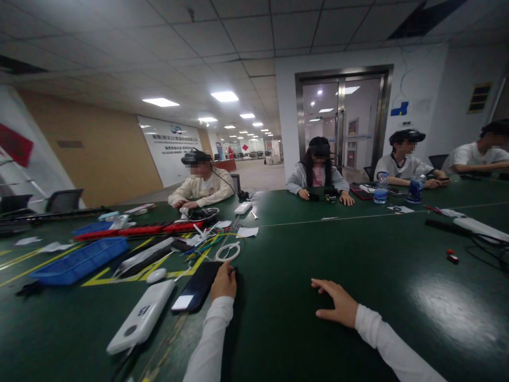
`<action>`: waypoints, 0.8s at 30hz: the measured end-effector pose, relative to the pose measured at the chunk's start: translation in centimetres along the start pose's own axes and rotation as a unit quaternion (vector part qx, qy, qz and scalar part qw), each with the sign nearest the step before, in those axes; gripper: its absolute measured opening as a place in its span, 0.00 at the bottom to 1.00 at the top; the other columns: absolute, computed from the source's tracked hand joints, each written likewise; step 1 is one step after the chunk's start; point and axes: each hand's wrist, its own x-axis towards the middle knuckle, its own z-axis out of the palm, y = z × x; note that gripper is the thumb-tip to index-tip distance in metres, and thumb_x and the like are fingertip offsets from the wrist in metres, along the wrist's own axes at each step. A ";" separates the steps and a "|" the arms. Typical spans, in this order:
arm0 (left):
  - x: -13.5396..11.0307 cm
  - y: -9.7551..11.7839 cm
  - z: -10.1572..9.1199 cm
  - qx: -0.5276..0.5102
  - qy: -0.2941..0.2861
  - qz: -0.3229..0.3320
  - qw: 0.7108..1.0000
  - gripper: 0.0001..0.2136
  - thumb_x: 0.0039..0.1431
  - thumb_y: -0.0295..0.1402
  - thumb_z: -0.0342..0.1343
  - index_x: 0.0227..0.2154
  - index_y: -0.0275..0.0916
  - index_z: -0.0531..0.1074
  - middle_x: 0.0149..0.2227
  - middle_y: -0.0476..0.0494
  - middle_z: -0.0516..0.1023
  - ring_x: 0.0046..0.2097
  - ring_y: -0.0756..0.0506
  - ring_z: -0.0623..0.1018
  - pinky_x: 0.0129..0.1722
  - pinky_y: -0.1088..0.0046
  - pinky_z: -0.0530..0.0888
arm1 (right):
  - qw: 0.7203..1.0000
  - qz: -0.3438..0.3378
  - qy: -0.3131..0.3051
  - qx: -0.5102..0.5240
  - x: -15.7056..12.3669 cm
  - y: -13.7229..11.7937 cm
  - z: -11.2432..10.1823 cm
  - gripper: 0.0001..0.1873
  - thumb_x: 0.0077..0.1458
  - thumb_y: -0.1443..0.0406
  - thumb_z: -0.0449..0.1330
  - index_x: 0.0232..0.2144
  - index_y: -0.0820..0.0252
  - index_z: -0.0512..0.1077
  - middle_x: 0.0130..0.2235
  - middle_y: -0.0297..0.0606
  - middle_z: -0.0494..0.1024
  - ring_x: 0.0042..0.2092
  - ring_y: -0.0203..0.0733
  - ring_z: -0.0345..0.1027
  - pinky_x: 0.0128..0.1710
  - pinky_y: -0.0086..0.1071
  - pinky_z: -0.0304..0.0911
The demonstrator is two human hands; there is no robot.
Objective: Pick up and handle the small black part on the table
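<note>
left hand [224, 283]: fingertips curled under, grip not to be told | small dark object [235, 271] at its fingertips: mostly hidden, kind unclear | white fabric sleeves [210, 345]: cut off by lower edge | tiny red item [452, 258]: too small to be identified | blue wall lettering [176, 139]: unreadable | long white plastic bar [479, 229]: cut off at right edge

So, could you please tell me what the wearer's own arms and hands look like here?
The left sleeve and the right sleeve are long, plain white and fairly close-fitting, and they end at the wrists. The left hand and the right hand are bare, with no gloves. I can see no watch, ring, cable or marking on them.
</note>
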 end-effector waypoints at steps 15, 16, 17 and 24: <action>-0.6 0.9 -1.0 -0.002 -0.040 0.009 0.999 0.14 0.50 0.30 0.47 0.42 0.41 0.65 0.37 0.46 0.75 0.38 0.48 0.74 0.39 0.71 0.69 | 1.000 -0.004 -0.005 -0.003 0.1 0.0 0.0 0.34 0.46 0.54 0.58 0.54 0.50 0.51 0.51 0.36 0.62 0.51 0.47 0.56 0.50 0.41 0.51; -0.6 1.0 -1.0 -0.002 -0.042 0.013 0.999 0.14 0.50 0.31 0.47 0.41 0.42 0.66 0.37 0.47 0.75 0.38 0.48 0.74 0.39 0.71 0.69 | 1.000 -0.004 -0.005 -0.005 0.2 0.1 0.1 0.34 0.45 0.54 0.58 0.54 0.50 0.52 0.51 0.36 0.62 0.51 0.47 0.56 0.50 0.42 0.51; -0.7 1.3 -1.0 -0.003 -0.044 0.015 0.999 0.13 0.50 0.31 0.47 0.41 0.42 0.66 0.36 0.47 0.76 0.39 0.48 0.74 0.39 0.71 0.69 | 1.000 -0.003 -0.003 -0.007 0.3 0.1 0.2 0.34 0.45 0.54 0.58 0.54 0.50 0.52 0.51 0.37 0.62 0.50 0.47 0.57 0.50 0.42 0.51; -2.7 6.5 -0.3 -0.053 -0.120 0.066 0.989 0.13 0.50 0.31 0.47 0.40 0.43 0.66 0.36 0.48 0.75 0.41 0.47 0.73 0.42 0.66 0.68 | 1.000 -0.011 0.009 -0.024 0.6 0.1 0.5 0.35 0.43 0.55 0.60 0.54 0.51 0.53 0.51 0.36 0.63 0.49 0.46 0.58 0.50 0.41 0.51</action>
